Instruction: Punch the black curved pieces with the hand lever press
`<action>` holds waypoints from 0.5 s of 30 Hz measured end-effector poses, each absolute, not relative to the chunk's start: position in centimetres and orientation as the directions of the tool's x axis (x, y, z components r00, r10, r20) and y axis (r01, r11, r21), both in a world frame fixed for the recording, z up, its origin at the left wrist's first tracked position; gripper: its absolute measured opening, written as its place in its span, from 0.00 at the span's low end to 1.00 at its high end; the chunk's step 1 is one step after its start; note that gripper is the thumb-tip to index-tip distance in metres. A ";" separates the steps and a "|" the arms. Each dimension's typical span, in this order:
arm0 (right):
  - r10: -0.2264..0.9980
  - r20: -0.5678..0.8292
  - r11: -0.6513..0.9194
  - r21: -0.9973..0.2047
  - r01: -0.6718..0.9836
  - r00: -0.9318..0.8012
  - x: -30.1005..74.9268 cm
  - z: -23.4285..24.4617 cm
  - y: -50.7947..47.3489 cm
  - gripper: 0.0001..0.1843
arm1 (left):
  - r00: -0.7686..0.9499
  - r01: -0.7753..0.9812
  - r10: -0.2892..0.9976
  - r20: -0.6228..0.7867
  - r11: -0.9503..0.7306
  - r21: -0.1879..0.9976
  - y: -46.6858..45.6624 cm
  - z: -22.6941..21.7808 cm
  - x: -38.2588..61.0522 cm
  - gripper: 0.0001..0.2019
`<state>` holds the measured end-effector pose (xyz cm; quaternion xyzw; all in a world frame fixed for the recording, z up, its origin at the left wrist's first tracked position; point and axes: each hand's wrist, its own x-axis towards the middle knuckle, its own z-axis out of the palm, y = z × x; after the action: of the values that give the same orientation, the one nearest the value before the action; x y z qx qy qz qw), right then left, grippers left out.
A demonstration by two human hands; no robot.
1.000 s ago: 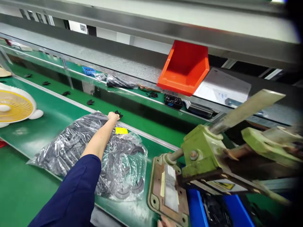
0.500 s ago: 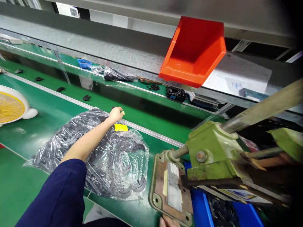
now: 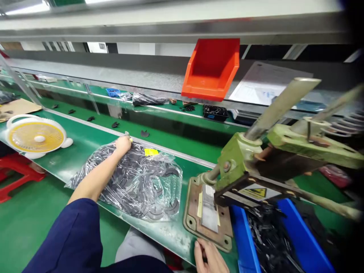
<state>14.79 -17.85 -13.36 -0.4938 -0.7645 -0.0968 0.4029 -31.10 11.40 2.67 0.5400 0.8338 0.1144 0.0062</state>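
Note:
My left hand (image 3: 123,144) reaches out over a clear plastic bag (image 3: 133,182) full of black curved parts that lies on the green table. Its fingers are curled at the bag's far edge, and what they hold is hidden. A single black part (image 3: 145,133) lies just beyond it on the green conveyor belt (image 3: 176,142). My right hand (image 3: 210,256) rests at the table's near edge with fingers stretched out, touching the corner of the base plate (image 3: 199,223) of a green lever press (image 3: 241,159).
A blue bin (image 3: 295,242) of black parts stands right of the base plate. An orange bin (image 3: 212,70) hangs on the rail above. A yellow fan (image 3: 35,136) lies at the left. More black parts ride the belt further left. A red stool (image 3: 14,178) is below left.
My left hand has drawn back from the belt onto the bag, leaving a black part on the belt. More of my right hand shows at the base plate. The view has shifted.

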 end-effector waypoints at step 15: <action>0.688 0.713 0.438 -0.255 0.862 -0.139 13.9 -11.5 -17.7 0.10 | -0.570 0.645 0.740 0.357 0.134 0.752 11.8 5.7 -30.2 0.15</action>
<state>13.89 -17.74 -11.54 -0.5188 -0.7467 -0.1085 0.4019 -30.24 11.85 5.69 0.4609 0.7514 0.4695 0.0507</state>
